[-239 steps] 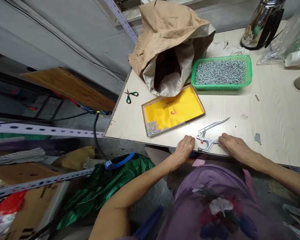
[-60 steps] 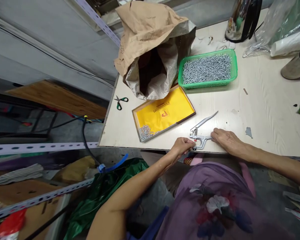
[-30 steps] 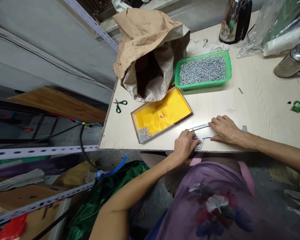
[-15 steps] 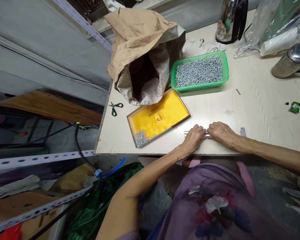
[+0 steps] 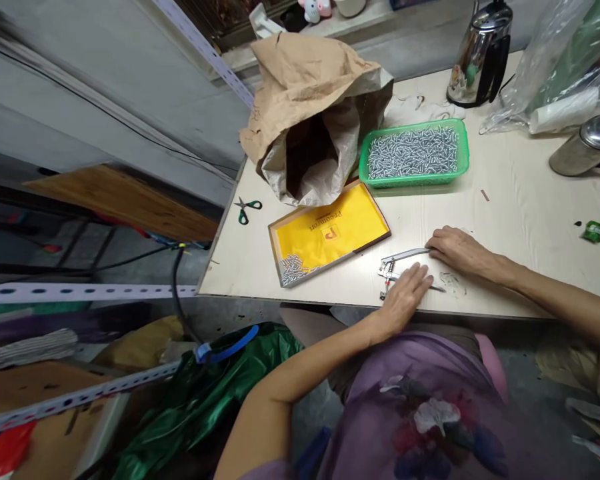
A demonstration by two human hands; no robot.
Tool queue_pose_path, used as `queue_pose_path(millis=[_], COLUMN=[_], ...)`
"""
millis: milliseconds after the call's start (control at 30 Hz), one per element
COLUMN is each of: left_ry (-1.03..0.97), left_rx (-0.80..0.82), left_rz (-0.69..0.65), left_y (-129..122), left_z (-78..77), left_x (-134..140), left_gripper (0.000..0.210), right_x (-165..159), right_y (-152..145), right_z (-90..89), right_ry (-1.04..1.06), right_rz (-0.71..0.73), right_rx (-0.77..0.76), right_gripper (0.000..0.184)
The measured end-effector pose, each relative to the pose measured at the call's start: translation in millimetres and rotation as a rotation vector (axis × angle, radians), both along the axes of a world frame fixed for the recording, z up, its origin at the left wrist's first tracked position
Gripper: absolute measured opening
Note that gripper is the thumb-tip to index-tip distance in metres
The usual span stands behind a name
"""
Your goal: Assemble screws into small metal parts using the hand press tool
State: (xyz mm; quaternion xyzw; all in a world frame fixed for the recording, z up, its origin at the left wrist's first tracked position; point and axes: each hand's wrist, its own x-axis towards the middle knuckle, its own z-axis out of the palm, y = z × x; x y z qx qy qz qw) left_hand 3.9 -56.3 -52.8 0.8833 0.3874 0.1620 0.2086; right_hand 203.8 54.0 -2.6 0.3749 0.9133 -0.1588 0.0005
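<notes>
Starting at the table's [image 5: 510,220] far left, green-handled scissors [image 5: 254,205] lie splayed. Next along, a shallow cardboard tray [image 5: 373,244] with a yellow lining, small silvery metal pieces [image 5: 293,268] heaped in its near-left corner. Now the hand-press pliers [image 5: 405,254], flat near the table's front edge, handles spread. Across the lower handle lies the left hand [image 5: 404,298], fingers fairly straight; whether they grip underneath, I cannot tell. Behind, a green plastic basket [image 5: 463,150] of similar pieces. Further right, the right hand's [image 5: 457,250] bent fingers touch the upper handle's end; how firmly is hidden. Looks like setting the pliers in place; the next move calls for a steady lower handle and sure fingers above.
</notes>
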Motion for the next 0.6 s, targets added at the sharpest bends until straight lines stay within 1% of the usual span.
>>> queue_pose_path(millis=[100,167,200,233,300,367,400,467,500,533,567,600], left_ry=[-0.024,-0.026,-0.024,-0.018,0.007,0.018,0.01,-0.032,-0.059,-0.086,-0.105,-0.111], left_rx=[-0.009,-0.01,-0.01,-0.014,-0.032,-0.026,0.0,0.104,0.17,0.238,0.299,0.35], left_rz=[0.003,0.03,0.04,0.045,0.025,-0.048,-0.102,-0.201,-0.225,-0.209,-0.144,-0.036], left_y=[-12,-11,-10,-8,-9,-16,-21,-34,-38,-41,-41,-38], left_z=[-6.8,-6.6,-5.7,-4.6,-2.1,1.1,3.0,7.4,9.9,12.6,15.7,19.2], left_x=[7,12,13,15,17,14,10,-5,-17,-32,-51,-73], left_gripper=[0.044,0.041,0.04,0.039,0.037,0.036,0.035,0.034,0.032,0.03,0.028,0.027], right_x=[-7,-21,-30,-40,-63,-83,-91,-104,-108,-111,-114,-115], right_y=[12,11,8,3,-12,-26,-31,-36,-36,-34,-31,-26], right_z=[0.4,6.7,10.6,14.1,17.8,14.7,10.6,0.0,-5.0,-8.6,-10.0,-8.8], right_ry=[-0.039,-0.098,-0.12,-0.124,-0.086,-0.033,-0.014,0.014,0.035,0.07,0.124,0.199], right_rz=[-0.056,-0.073,-0.053,0.001,0.194,0.391,0.456,0.537,0.566,0.587,0.592,0.579], right_rx=[0.036,0.11,0.149,0.173,0.158,0.106,0.096,0.107,0.12,0.132,0.143,0.15], right_gripper=[0.02,0.02,0.02,0.02,0.018,0.017,0.017,0.016,0.015,0.014,0.015,0.016])
